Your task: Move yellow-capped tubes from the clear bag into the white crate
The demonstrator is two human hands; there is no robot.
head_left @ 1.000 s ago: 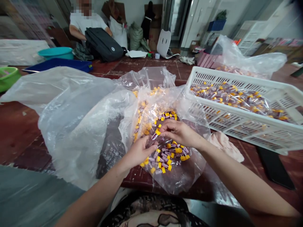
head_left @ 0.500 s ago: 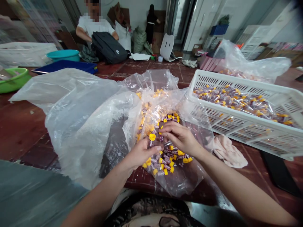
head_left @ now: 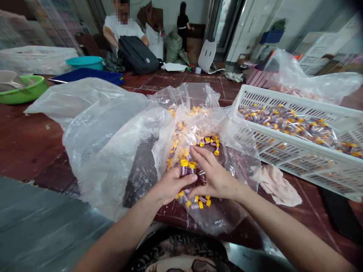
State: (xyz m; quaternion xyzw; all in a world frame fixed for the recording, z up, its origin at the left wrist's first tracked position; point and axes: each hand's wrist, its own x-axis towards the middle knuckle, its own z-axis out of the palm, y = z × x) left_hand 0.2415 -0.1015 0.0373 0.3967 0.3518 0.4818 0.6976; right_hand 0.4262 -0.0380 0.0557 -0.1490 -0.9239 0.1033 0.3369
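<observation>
- Presently, left hand (head_left: 172,186) curls around two yellow-capped tubes (head_left: 185,170), purple labels unreadable.
- Right hand (head_left: 216,180) spreads open, empty, just beside them.
- More tubes lie inside clear plastic bag (head_left: 113,151).
- White slotted crate (head_left: 297,160) holds others.

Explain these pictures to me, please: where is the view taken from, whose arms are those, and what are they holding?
No machine appears here. These are a person's own bare arms, seen from a camera worn on their head, looking forward and down. The left hand holds yellow-capped tubes with purple wrapping, and the right hand is open beside them. Both are over a clear plastic bag holding more tubes. To the right, a white slotted crate holds more of the same, on a dark red surface. Another person sits in the background.
</observation>
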